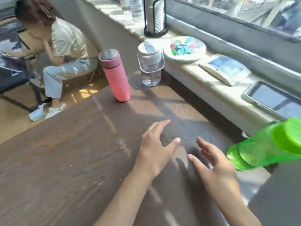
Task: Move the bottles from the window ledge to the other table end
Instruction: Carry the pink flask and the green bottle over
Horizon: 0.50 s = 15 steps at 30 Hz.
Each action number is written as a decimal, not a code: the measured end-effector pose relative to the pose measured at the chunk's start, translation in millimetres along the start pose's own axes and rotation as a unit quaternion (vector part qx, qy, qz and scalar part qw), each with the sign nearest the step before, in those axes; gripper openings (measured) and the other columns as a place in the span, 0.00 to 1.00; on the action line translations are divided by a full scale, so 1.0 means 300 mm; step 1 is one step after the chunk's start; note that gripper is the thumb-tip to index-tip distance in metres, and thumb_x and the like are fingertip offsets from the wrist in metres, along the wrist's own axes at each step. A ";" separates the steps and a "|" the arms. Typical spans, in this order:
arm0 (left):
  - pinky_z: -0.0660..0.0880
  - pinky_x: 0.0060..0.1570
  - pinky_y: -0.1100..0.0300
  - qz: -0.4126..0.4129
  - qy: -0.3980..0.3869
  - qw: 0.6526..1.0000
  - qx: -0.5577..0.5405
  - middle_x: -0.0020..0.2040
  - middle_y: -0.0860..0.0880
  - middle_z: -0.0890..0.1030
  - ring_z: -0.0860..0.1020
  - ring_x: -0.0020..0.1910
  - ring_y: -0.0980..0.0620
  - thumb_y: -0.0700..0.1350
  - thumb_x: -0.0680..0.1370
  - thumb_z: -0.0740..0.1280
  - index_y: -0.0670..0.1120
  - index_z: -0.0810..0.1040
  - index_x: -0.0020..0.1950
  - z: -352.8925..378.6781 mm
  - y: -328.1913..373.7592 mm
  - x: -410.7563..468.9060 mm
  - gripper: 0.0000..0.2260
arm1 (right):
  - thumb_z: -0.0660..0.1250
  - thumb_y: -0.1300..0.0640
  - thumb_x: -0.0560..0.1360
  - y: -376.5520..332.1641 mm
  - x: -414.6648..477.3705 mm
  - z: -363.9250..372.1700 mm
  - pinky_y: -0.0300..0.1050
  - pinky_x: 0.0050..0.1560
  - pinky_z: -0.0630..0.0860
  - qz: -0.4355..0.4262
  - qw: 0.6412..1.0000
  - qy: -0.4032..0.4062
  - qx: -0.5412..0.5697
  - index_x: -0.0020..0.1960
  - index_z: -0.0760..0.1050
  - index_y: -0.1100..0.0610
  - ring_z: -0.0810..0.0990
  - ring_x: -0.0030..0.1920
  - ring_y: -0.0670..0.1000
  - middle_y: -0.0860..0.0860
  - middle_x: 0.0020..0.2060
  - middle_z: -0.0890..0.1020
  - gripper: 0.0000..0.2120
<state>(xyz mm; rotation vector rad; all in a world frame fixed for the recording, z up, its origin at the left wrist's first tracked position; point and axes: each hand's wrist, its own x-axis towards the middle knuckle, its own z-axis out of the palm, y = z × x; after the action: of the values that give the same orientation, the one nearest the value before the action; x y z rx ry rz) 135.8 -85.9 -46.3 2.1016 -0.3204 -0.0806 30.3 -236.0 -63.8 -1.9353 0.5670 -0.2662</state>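
- Two bare hands are over the brown wood-grain tabletop (65, 160). Left hand (154, 149): fingers spread open, holding nothing. Right hand (216, 168): fingers spread open, holding nothing.
- Bottles standing on the tabletop at its far end: two. One pink flask (116, 75) with a metal cap, upright; one clear bottle (150, 66) with a white lid and carry loop, upright, just right of the flask and apart from it.
- One green translucent bottle (267, 145) appears at the right edge of view, tilted, near the right hand and not touching it. What supports it cannot be told.
- Window ledge (187, 69) count: one clear plastic water bottle (136, 8) at the far end, partly cut off by the frame; one black wire holder (155, 17) with a stack inside; one white plate (184, 48) of coloured wrappers; one booklet (226, 69); one tablet (273, 98).
- One seated person (65, 51) is beyond the tabletop's far end.
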 end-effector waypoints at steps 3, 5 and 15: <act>0.72 0.73 0.62 0.024 -0.053 0.998 -0.002 0.69 0.56 0.81 0.79 0.68 0.60 0.47 0.75 0.79 0.50 0.80 0.74 0.111 0.079 0.006 0.26 | 0.78 0.48 0.69 0.047 -0.044 -0.112 0.32 0.66 0.73 0.038 0.999 0.002 0.024 0.60 0.77 0.35 0.80 0.62 0.34 0.33 0.61 0.82 0.22; 0.72 0.73 0.62 0.058 -0.077 0.995 0.002 0.68 0.53 0.83 0.80 0.67 0.58 0.46 0.74 0.79 0.47 0.81 0.72 0.180 0.119 0.008 0.26 | 0.78 0.44 0.69 0.070 -0.078 -0.167 0.26 0.60 0.73 0.054 0.998 0.025 0.017 0.59 0.80 0.36 0.82 0.57 0.32 0.34 0.56 0.86 0.20; 0.77 0.70 0.54 -0.001 -0.023 1.000 0.005 0.61 0.52 0.83 0.83 0.62 0.52 0.43 0.74 0.80 0.48 0.83 0.68 0.266 0.145 0.133 0.23 | 0.86 0.46 0.59 0.114 -0.073 -0.329 0.24 0.41 0.72 0.152 0.970 0.192 -0.008 0.49 0.76 0.47 0.81 0.41 0.49 0.46 0.42 0.83 0.25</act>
<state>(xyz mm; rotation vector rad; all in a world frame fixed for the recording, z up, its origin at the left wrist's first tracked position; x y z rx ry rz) 150.9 -184.2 -48.6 2.1126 -0.3469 -0.1281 -40.2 -315.4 -51.6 -1.7885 1.1116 -0.4437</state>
